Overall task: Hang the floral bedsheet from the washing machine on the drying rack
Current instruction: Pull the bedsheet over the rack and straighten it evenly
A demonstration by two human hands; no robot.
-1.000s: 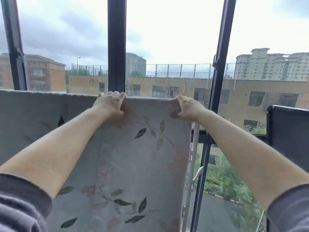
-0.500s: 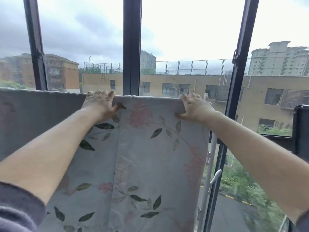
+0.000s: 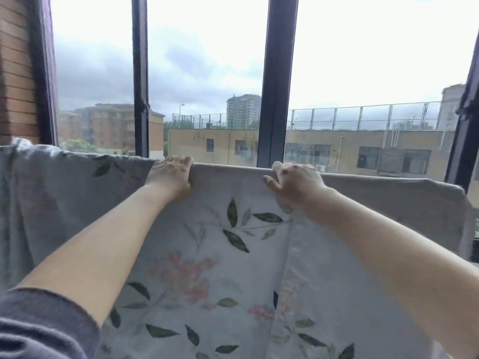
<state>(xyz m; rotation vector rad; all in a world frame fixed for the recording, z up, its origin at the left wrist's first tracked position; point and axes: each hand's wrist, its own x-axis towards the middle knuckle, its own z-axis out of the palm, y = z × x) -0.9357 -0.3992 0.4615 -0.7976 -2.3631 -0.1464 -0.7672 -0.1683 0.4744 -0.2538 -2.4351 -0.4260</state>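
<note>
Nearest the camera, a dark grey knitted sleeve (image 3: pixel 39 325) is being worn on the left arm, and both bare forearms are being stretched forward and up. Beyond them, the pale grey cotton bedsheet printed with green leaves and pink blossoms (image 3: pixel 233 268) is being carried on a straight horizontal line. This line is judged to be the top bar of the drying rack, though the bar itself is being hidden by the cloth. The sheet is being draped over it from the left end to the right end, with its near panel hanging down out of view.

At the fold, near the middle of the bar, the cloth is being gripped by the left hand (image 3: pixel 169 174), whose fingers are being hooked over the top. Just to the right, the fold is being gripped likewise by the right hand (image 3: pixel 295 182), with the thumb being spread on the near face. Further off, dark metal window frames (image 3: pixel 276 81) and tan buildings (image 3: pixel 342 141) are being seen.

The hanging is being judged nearly done. Evening out, smoothing the creased left end and letting go are being left.
</note>
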